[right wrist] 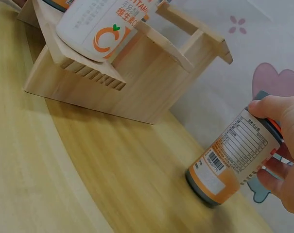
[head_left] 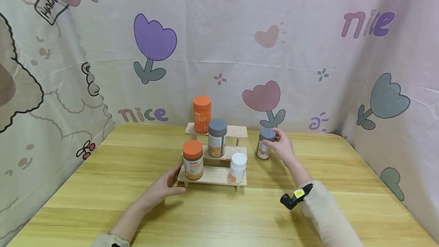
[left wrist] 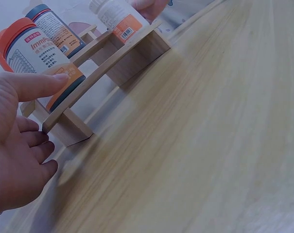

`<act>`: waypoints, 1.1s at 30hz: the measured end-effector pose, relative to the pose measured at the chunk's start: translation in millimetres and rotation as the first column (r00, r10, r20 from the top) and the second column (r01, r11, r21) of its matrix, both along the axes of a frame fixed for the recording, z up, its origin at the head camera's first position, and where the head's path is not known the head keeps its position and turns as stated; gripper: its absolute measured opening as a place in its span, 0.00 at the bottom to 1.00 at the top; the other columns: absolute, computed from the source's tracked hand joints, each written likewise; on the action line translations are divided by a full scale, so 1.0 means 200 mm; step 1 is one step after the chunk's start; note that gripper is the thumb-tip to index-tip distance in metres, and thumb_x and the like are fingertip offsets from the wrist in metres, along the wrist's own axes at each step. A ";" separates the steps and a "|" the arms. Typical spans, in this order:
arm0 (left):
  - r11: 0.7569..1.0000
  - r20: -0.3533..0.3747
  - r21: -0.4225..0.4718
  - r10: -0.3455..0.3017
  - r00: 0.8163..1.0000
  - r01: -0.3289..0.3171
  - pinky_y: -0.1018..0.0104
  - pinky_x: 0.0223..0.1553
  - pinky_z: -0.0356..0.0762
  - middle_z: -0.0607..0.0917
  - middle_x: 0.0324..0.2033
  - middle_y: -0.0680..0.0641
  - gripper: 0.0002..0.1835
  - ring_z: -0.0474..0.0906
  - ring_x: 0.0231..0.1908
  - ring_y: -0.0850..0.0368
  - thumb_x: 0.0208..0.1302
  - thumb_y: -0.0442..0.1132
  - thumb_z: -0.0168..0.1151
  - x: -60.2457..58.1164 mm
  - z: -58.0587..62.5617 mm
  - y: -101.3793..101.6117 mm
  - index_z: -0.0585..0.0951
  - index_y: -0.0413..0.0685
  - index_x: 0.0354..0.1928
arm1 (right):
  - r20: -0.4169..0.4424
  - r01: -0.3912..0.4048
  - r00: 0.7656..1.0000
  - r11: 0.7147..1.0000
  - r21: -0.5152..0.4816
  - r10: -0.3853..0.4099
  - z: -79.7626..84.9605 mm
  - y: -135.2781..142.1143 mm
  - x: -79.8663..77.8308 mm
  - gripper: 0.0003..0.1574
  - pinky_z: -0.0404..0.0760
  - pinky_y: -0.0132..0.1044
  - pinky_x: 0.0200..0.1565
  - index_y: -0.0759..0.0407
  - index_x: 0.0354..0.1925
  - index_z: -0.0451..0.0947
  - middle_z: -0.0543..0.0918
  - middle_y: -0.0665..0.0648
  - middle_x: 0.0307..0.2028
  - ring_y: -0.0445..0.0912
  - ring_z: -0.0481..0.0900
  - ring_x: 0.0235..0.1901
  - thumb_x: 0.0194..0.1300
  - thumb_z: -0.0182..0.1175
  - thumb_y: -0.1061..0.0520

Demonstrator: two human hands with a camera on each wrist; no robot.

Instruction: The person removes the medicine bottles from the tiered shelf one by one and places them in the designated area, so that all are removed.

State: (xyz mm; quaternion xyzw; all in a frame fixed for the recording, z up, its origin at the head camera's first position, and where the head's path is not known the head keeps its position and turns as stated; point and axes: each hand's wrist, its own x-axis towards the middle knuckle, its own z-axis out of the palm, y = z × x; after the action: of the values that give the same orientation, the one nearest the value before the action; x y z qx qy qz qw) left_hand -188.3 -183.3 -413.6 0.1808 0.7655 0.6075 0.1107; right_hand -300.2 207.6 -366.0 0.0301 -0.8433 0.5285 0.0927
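My right hand point(head_left: 284, 148) grips a supplement bottle with a grey lid point(head_left: 267, 134) around its upper part, to the right of the wooden three-step rack point(head_left: 212, 177). Its label with a table and barcode point(right wrist: 236, 145) faces the right wrist camera, and its base is close over the table. At the rack's left end is my left hand point(head_left: 164, 186), thumb extended and other fingers loosely bent beside the lowest shelf. Next to that thumb an orange-lidded jar point(head_left: 193, 163) stands on this shelf, with a white bottle point(head_left: 238, 167) at its right end.
A grey-lidded jar point(head_left: 217, 138) stands on the middle shelf and an all-orange bottle point(head_left: 202, 114) on the top one. The wood-grain table point(head_left: 219, 216) runs back to a printed cloth point(head_left: 212, 48), which also hangs along both sides.
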 end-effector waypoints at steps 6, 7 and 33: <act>1.000 0.010 0.000 -0.005 1.000 0.005 0.47 0.66 0.36 0.41 0.69 0.31 0.47 0.37 0.68 0.36 0.59 0.35 0.62 0.00 0.00 0.00 0.41 0.29 0.69 | 0.019 0.001 1.000 1.000 -0.030 0.000 -0.03 0.00 0.00 0.39 0.71 0.50 0.55 0.62 0.63 0.61 0.69 0.67 0.57 0.59 0.67 0.57 0.56 0.65 0.59; 1.000 0.011 0.000 -0.005 1.000 0.005 0.47 0.66 0.36 0.41 0.69 0.31 0.47 0.37 0.68 0.36 0.59 0.35 0.62 0.00 0.00 0.00 0.41 0.29 0.69 | 0.020 0.001 1.000 0.999 -0.034 0.000 -0.03 0.00 0.00 0.39 0.70 0.51 0.55 0.62 0.63 0.61 0.69 0.67 0.57 0.59 0.67 0.57 0.56 0.65 0.59; 1.000 0.000 -0.020 0.018 1.000 -0.018 0.48 0.66 0.37 0.43 0.69 0.31 0.47 0.39 0.67 0.36 0.58 0.35 0.63 0.00 0.01 0.00 0.42 0.29 0.69 | 0.004 -0.029 1.000 1.000 -0.003 0.029 -0.03 0.01 -0.01 0.43 0.69 0.52 0.56 0.66 0.67 0.55 0.68 0.70 0.57 0.60 0.67 0.56 0.59 0.63 0.57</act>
State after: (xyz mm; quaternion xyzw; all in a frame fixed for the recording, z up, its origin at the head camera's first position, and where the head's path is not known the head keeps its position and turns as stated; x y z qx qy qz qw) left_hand -187.6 -182.6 -412.3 0.1726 0.7731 0.6008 0.1073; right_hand -302.0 209.6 -371.4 0.0412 -0.8421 0.5313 0.0835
